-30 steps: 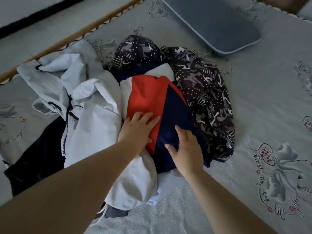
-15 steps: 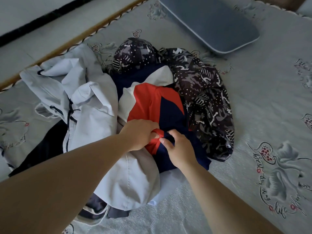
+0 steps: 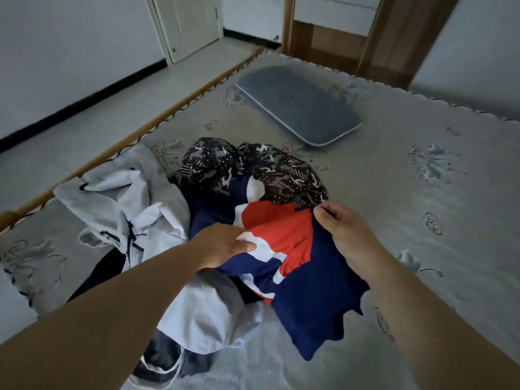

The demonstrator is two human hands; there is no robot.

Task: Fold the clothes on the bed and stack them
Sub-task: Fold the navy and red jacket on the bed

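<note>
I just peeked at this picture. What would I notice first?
Probably the bright red, navy and white garment in the middle of the clothes heap, gripped by the left hand and right hand. Left of it sprawls a pale grey jacket, and a grey-blue pillow lies farther back on the bed.

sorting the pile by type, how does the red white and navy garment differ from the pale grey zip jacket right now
The red, white and navy garment is colour-blocked; the pale grey jacket is one plain shade with a dark zip.
The garment is gripped by the left hand and right hand and partly lifted; the jacket lies untouched.
The garment sits mid-pile, the jacket on the pile's left.
Both are crumpled, unfolded, on the bed.
</note>
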